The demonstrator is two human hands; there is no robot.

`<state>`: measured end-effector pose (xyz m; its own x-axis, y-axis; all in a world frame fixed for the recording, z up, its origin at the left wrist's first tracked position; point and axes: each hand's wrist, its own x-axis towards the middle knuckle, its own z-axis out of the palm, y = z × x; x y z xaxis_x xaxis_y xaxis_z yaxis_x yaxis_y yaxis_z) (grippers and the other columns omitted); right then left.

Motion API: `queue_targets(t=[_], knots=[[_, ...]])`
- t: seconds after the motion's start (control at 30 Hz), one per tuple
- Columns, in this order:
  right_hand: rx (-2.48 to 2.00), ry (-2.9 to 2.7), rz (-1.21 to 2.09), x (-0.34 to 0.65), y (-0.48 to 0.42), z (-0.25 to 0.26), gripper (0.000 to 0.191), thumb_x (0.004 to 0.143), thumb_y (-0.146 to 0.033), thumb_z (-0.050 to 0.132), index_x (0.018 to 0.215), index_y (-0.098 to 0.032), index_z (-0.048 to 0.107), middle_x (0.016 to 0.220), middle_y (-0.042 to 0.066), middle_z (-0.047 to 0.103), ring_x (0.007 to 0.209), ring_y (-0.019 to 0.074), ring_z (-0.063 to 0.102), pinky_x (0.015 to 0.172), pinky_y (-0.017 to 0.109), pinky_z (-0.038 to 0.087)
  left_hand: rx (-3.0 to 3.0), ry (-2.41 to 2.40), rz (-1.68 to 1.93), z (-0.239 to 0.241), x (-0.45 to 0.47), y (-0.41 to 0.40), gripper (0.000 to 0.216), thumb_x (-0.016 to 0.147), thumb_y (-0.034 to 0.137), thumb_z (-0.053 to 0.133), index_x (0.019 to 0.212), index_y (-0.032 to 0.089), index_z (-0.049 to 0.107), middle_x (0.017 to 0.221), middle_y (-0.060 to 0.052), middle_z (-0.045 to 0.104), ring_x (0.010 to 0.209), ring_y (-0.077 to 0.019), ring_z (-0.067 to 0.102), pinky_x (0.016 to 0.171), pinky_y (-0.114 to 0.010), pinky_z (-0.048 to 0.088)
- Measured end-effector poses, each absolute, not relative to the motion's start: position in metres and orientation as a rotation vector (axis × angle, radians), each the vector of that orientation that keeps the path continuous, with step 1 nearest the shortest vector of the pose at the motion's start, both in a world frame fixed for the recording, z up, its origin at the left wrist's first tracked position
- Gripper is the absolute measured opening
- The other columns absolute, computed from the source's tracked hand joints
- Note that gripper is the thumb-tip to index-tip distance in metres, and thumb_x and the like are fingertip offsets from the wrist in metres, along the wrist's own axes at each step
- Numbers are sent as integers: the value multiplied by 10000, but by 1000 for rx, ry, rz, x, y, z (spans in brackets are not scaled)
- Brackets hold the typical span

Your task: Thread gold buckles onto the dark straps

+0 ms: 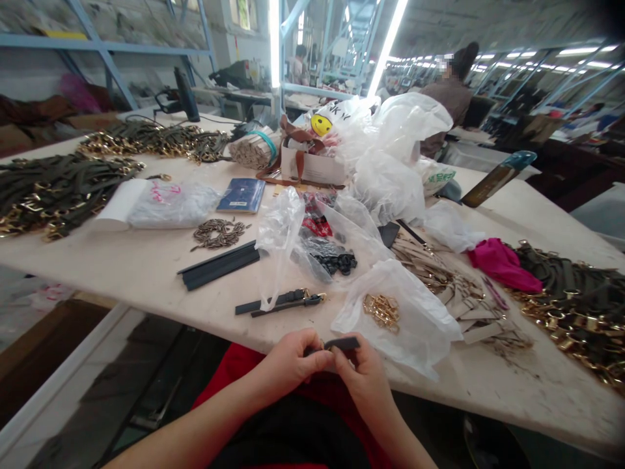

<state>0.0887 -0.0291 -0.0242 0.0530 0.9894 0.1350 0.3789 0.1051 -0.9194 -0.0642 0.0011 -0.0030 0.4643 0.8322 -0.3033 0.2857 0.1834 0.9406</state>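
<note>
Both my hands meet over my lap, just off the table's front edge. Between them is a short dark grey strap (pixel 343 342). My left hand (pixel 297 357) pinches its left end, where a small bit of metal seems to show; the fingers cover most of it. My right hand (pixel 362 366) has its thumb and fingers closed on the strap's other end. Right in front lie finished-looking dark straps with gold clasps (pixel 280 303). To the right, a pile of small gold metal fittings (pixel 381 311) rests on a white plastic bag (pixel 418 329).
Flat dark strips (pixel 219 266) and a heap of small metal pieces (pixel 221 232) lie left of centre, near a blue booklet (pixel 241 195). Strap bundles (pixel 53 192) fill the far left. Clear plastic bags (pixel 390 163), a magenta cloth (pixel 505 264) and a bottle (pixel 499 179) stand rightward. A person (pixel 446 98) is behind.
</note>
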Motion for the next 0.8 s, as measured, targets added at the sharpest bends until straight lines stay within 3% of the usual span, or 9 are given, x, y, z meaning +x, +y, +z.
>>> queue_targets(t=[0.23, 0.37, 0.43, 0.6, 0.8], knots=[[-1310, -1634, 937, 91, -32, -20, 99, 819, -287, 490, 798, -212, 552, 732, 10, 564, 678, 163, 523, 624, 273, 407, 1387, 1184, 531, -8, -68, 8, 312, 626, 396, 665, 626, 173, 447, 484, 82, 441, 462, -87, 402, 432, -194, 277], [-1327, -1715, 1087, 104, -11, -17, 91, 802, -249, 482, 837, -208, 555, 738, 9, 581, 692, 169, 542, 637, 279, 423, 1491, 1136, 571, -6, -71, 15, 348, 668, 267, 620, 988, 164, 532, 596, 72, 515, 538, -111, 482, 520, -208, 346], [-1404, -1703, 981, 115, 14, -17, 107, 790, -219, 460, 853, -198, 544, 741, 12, 585, 688, 169, 552, 646, 285, 435, 1534, 1077, 534, -4, -73, 19, 306, 731, 261, 539, 1025, 177, 564, 619, 56, 531, 560, -117, 488, 545, -214, 355], [-1636, -1786, 411, 123, 91, -19, 199, 784, -173, 418, 926, -183, 558, 898, 66, 601, 818, 199, 564, 752, 324, 420, 1467, 1150, 562, -8, -76, 27, 213, 771, 318, 491, 867, 154, 588, 577, 51, 500, 524, -108, 459, 507, -203, 350], [-1730, -1836, 307, 101, 134, -31, 137, 724, -151, 532, 841, -183, 594, 821, 88, 593, 729, 215, 556, 666, 319, 384, 1466, 1166, 585, -23, -79, 28, 199, 788, 324, 486, 859, 159, 573, 541, 62, 476, 503, -99, 442, 499, -197, 332]])
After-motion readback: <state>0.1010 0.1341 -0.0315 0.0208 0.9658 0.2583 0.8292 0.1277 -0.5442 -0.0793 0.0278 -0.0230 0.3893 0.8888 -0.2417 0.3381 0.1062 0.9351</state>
